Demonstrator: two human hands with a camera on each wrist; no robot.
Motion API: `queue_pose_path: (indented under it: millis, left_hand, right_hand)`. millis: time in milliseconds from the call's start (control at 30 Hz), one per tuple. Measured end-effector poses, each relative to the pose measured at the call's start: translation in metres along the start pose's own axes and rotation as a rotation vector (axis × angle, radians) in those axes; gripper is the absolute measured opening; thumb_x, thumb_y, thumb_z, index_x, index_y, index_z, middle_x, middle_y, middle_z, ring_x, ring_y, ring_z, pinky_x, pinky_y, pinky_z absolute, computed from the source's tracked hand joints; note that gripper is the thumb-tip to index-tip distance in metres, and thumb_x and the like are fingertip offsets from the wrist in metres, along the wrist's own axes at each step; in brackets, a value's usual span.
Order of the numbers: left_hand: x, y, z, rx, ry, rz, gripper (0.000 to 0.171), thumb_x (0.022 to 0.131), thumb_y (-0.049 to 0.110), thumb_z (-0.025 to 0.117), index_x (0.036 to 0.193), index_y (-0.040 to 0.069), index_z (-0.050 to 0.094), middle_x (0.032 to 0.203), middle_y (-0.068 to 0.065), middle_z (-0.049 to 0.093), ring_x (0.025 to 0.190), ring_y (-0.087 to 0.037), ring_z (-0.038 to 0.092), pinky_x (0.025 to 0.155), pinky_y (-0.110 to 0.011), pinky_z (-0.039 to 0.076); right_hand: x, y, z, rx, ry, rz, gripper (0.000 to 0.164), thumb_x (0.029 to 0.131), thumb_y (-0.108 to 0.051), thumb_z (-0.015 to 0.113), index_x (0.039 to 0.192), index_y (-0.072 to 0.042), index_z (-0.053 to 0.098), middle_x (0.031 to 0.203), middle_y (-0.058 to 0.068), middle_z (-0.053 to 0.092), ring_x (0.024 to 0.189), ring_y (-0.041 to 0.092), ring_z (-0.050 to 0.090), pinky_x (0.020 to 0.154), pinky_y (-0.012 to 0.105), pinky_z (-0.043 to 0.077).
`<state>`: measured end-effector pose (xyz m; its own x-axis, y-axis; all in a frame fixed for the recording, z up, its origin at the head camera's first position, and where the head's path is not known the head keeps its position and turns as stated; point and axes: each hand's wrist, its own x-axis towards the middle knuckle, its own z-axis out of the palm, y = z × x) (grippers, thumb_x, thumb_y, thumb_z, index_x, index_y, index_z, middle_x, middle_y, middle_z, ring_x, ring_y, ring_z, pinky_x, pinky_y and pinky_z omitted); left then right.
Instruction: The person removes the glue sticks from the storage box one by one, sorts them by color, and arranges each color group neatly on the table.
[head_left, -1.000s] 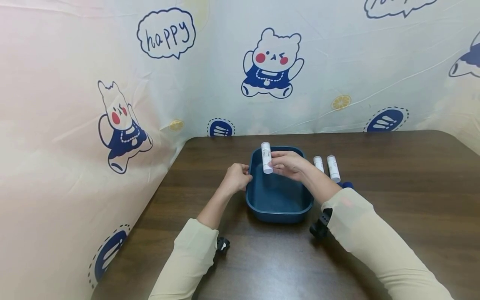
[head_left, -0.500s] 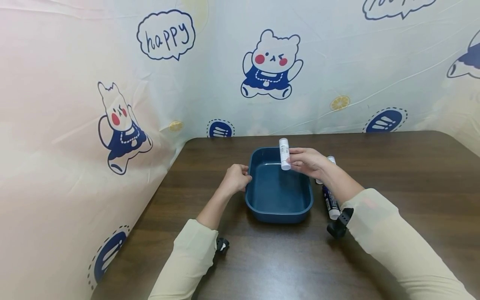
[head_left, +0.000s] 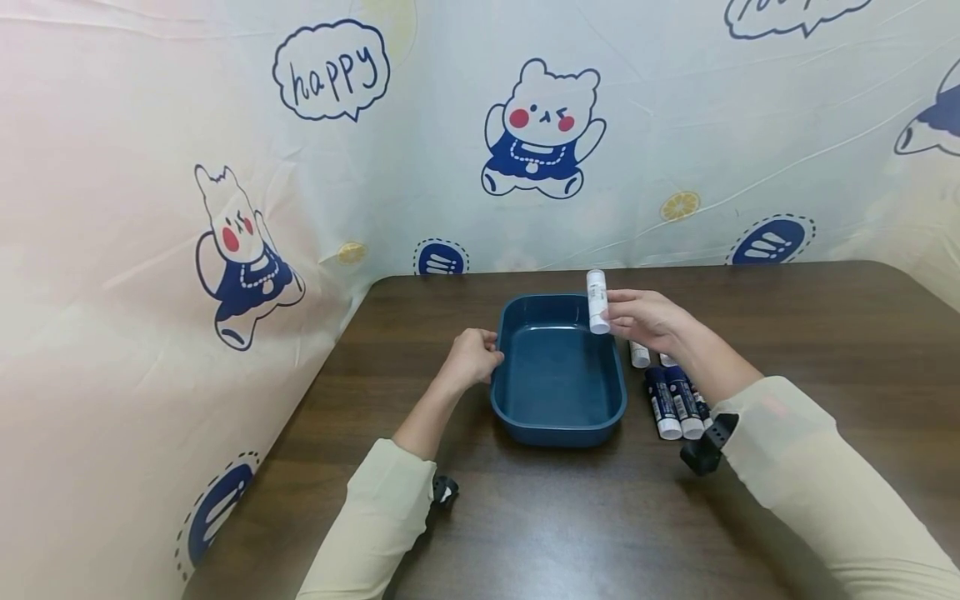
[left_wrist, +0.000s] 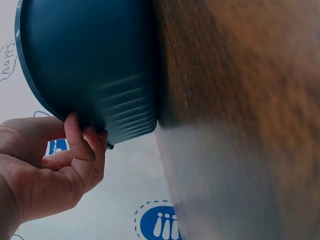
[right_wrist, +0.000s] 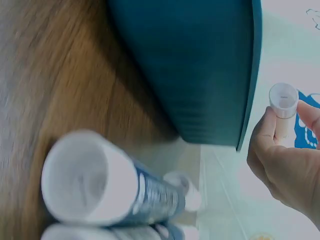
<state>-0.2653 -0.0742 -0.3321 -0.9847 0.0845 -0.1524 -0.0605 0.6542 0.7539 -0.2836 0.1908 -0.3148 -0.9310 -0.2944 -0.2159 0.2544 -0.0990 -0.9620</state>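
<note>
My right hand point(head_left: 647, 319) pinches a white glue stick point(head_left: 597, 302) between thumb and fingertips. The stick is nearly upright, held up over the back right corner of a dark blue plastic tub point(head_left: 558, 437). In the right wrist view the round end of the glue stick point(right_wrist: 283, 97) faces the camera, beyond the tub's wall. My left hand point(head_left: 471, 356) grips the tub's left rim. From the left wrist, its curled fingers point(left_wrist: 82, 145) show against the outer wall just under the rim, and the thumb is partly hidden. The tub's inside shows bare.
Right of the tub, several navy glue sticks with white ends point(head_left: 670, 404) lie side by side, the rightmost partly behind my right wrist. Behind them lie two white ones point(head_left: 640, 355), half covered by my right hand. A printed cloth point(head_left: 420, 167) hangs behind the brown table point(head_left: 525, 517).
My right hand has carried the white glue stick rightward and slightly up, from over the tub's middle to its right rim. The navy sticks have come into view. My left hand stays put.
</note>
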Motion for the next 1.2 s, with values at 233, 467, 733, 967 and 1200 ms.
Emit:
queue_pose_path:
  millis: [233,467,733,967,1200]
  left_hand:
    - [0.001,-0.001,0.000,0.005,0.007,-0.005,0.041,0.091,0.004,0.056,0.130,-0.004,0.048,0.093,-0.011,0.056,0.082,-0.022,0.063,0.059,-0.028,0.055]
    - [0.001,-0.001,0.001,0.005,0.012,-0.006,0.041,0.091,0.004,0.056,0.130,-0.004,0.049,0.097,-0.011,0.057,0.082,-0.021,0.062,0.061,-0.030,0.055]
    - [0.002,-0.002,0.001,0.004,0.015,0.002,0.040,0.090,0.004,0.057,0.129,-0.004,0.050,0.095,-0.011,0.057,0.078,-0.019,0.062,0.059,-0.029,0.055]
    - [0.002,-0.002,0.001,0.009,0.012,0.001,0.041,0.090,0.004,0.057,0.129,-0.004,0.050,0.096,-0.011,0.057,0.078,-0.019,0.061,0.059,-0.029,0.055]
    - [0.003,-0.002,0.001,0.017,0.009,0.002,0.041,0.091,0.005,0.056,0.130,-0.003,0.049,0.093,-0.010,0.056,0.076,-0.018,0.060,0.059,-0.028,0.055]
  right_hand:
    - [-0.009,-0.001,-0.021,-0.039,0.005,0.002,0.070,0.088,0.005,0.050,0.146,0.003,0.010,0.138,0.021,0.023,0.097,0.013,0.052,0.085,0.021,0.046]
    - [-0.018,0.000,-0.042,-0.070,0.010,-0.003,0.071,0.090,0.002,0.050,0.145,0.004,0.007,0.128,0.016,0.031,0.089,0.007,0.056,0.083,0.020,0.046]
    - [-0.025,-0.001,-0.064,-0.059,0.053,0.020,0.073,0.089,0.003,0.052,0.145,0.004,0.005,0.121,0.012,0.035,0.086,0.006,0.056,0.081,0.019,0.047]
    - [-0.028,0.001,-0.084,-0.089,0.102,0.062,0.076,0.089,0.001,0.053,0.146,0.003,0.003,0.126,0.013,0.032,0.084,0.003,0.056,0.083,0.019,0.047]
    - [-0.030,0.006,-0.099,-0.144,0.135,0.095,0.075,0.090,-0.002,0.052,0.145,0.003,0.001,0.134,0.019,0.026,0.081,0.001,0.055,0.082,0.019,0.047]
